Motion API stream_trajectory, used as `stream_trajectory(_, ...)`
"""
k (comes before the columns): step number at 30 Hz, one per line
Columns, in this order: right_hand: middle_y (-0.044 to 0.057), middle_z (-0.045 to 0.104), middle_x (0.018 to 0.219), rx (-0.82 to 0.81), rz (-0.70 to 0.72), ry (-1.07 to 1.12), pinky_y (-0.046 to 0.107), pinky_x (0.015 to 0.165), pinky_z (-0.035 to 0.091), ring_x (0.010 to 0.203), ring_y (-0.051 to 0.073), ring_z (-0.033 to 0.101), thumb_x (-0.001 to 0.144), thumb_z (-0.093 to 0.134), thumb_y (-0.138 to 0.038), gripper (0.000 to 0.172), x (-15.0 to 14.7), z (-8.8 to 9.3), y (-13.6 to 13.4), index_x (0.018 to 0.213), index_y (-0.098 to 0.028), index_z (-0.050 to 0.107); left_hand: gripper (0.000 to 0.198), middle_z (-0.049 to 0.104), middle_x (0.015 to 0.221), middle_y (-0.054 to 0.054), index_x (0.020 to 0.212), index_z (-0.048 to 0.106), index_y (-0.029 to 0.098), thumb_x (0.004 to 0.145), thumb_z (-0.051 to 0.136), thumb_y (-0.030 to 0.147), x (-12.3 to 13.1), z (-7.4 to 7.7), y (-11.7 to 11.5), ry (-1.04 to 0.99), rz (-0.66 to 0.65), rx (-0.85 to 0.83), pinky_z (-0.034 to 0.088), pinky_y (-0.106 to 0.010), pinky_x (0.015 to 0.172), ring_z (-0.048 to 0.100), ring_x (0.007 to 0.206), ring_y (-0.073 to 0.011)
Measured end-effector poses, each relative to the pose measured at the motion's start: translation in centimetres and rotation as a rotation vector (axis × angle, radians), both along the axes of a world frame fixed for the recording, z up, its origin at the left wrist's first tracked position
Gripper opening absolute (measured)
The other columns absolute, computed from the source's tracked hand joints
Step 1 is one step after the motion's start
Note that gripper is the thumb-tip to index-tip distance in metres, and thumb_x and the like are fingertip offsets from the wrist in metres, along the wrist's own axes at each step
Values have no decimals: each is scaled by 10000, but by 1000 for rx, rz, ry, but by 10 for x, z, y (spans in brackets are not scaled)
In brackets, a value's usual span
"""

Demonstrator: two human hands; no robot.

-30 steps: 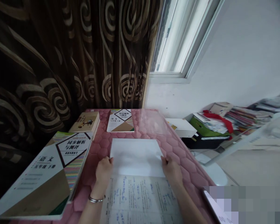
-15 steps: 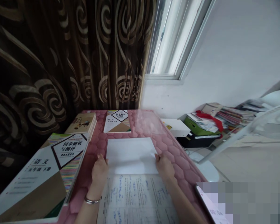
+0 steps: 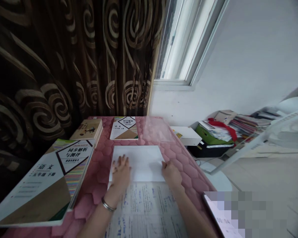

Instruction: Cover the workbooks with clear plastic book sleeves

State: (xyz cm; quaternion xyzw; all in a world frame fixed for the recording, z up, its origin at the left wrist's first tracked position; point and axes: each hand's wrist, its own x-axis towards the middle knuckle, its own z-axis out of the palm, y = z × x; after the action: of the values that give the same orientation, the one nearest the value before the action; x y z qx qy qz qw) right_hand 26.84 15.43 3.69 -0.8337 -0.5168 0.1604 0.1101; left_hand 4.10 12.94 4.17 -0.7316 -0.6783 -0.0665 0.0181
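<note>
A blank white sheet (image 3: 141, 158) lies over the far part of a printed paper (image 3: 149, 201) that carries blue handwriting. Flat on the sheet's left half rests my left hand (image 3: 121, 172), its fingers spread; a silver bangle circles that wrist. At the sheet's right edge my right hand (image 3: 172, 172) is closed, the edge pinched between thumb and fingers. Both forearms reach in from below, on either side of the printed paper and partly over it.
Large workbooks (image 3: 44, 185) are stacked at left, with tan books (image 3: 86, 129) behind. Another workbook (image 3: 124, 128) and a clear plastic sheet (image 3: 157, 129) lie at the far end of the pink padded tabletop (image 3: 101, 165). A phone (image 3: 221, 215) sits at right, near a white fan (image 3: 258, 138).
My left hand has let go of the sheet's left edge and moved right onto its surface, fingers spreading. My right hand keeps its grip on the right edge.
</note>
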Motion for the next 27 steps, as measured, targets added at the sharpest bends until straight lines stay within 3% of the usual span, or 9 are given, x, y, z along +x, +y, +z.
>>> stream_trajectory(2,198,687,1068,5,-8,-4,411,821,511,991,300,680,998,286,-371,415,-1,0,-1,1203,-94,516,515,316,1579,-32,1472,397,248,960,331,243,15,-5,6,-67,-197,-88,187,-539,1186,266,1454,-257)
stream_trajectory(4,170,699,1049,12,0,-12,410,817,513,978,292,686,995,293,-355,427,-1,1,-2,1314,-122,456,543,249,1600,-33,1501,339,236,968,328,336,25,-9,14,-104,-259,-177,158,-549,1191,199,1478,-256)
stream_trajectory(9,135,703,1088,-9,100,-49,402,805,513,996,292,682,996,278,-311,438,-1,3,-5,1362,-260,513,619,139,1618,-98,1527,271,184,964,315,437,29,-14,40,-97,-132,-214,136,-525,1193,138,1491,-274)
stream_trajectory(17,127,713,1103,9,93,-46,394,800,520,976,286,693,989,305,-307,442,1,4,-5,1343,-280,568,658,204,1607,-147,1521,282,154,944,354,460,8,-13,79,-74,149,-178,154,-474,1190,170,1483,-281)
stream_trajectory(22,120,712,1115,-1,96,-37,380,802,518,998,279,687,992,297,-307,447,1,5,-3,1347,-280,567,628,287,1583,-138,1481,390,217,915,404,489,9,-4,87,-73,258,-158,182,-590,1151,225,1450,-380)
stream_trajectory(24,118,713,1113,-8,90,-52,384,794,520,988,278,691,996,288,-314,449,0,5,-3,1350,-287,563,600,348,1551,-158,1455,433,188,907,430,432,15,-1,92,-52,226,-115,159,-609,1151,277,1429,-379)
stream_trajectory(27,115,714,1112,-15,93,-79,374,777,523,972,265,697,1000,271,-325,454,0,3,-2,1352,-295,557,586,338,1563,-134,1473,397,174,925,400,381,24,-2,100,-69,1,-106,154,-538,1179,269,1447,-302)
